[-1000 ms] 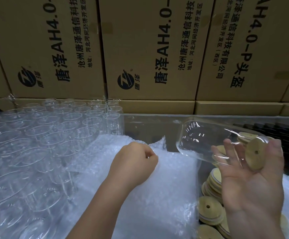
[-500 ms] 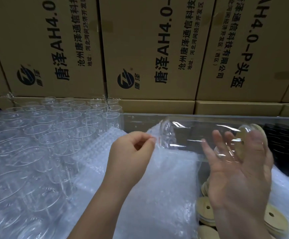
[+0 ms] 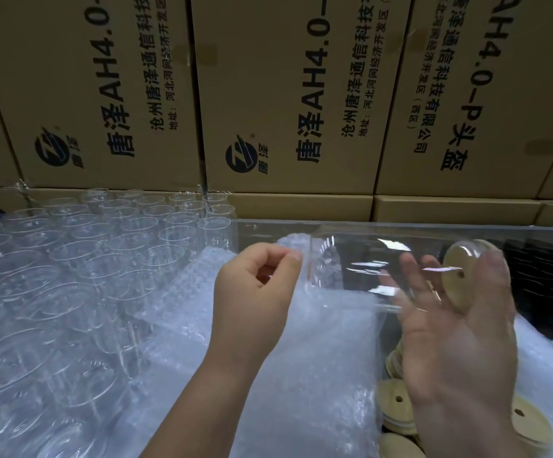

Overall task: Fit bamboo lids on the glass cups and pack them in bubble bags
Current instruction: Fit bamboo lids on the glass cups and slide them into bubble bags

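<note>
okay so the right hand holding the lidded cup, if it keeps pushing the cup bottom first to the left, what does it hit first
Most likely the bubble bag that the left hand pinches up: the glass cup in the right hand lies sideways, base next to the bag's edge. Depth is unclear, so whether it enters the opening cannot be told.

Your left hand sits at centre, pinching the edge of a bubble bag on top of the bag pile in front of you. Your right hand is to its right, holding a cup on its side, base toward the bag, lid on the far right end. Rows of cups stand to the left. Loose lids lie below your right hand, right of the pile. Boxes are stacked behind everything.
</note>
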